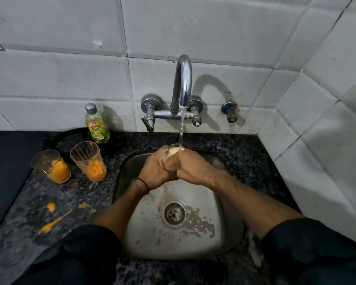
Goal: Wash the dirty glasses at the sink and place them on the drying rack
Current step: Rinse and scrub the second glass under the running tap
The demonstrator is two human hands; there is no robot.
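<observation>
A glass (174, 151) with pale yellowish liquid inside sits under the running tap (183, 83), over the steel sink (144, 229). My left hand (155, 168) and my right hand (191, 167) both wrap around it, so only its rim shows. Water streams from the spout into the glass. Two dirty glasses with orange juice dregs stand on the counter to the left: a ribbed one (88, 160) and a shorter one (50, 166).
A bottle of yellow dish soap (96, 125) stands against the tiled wall behind the dirty glasses. Orange spills (51, 220) streak the dark granite counter at the left. A tiled wall closes in on the right. No drying rack is in view.
</observation>
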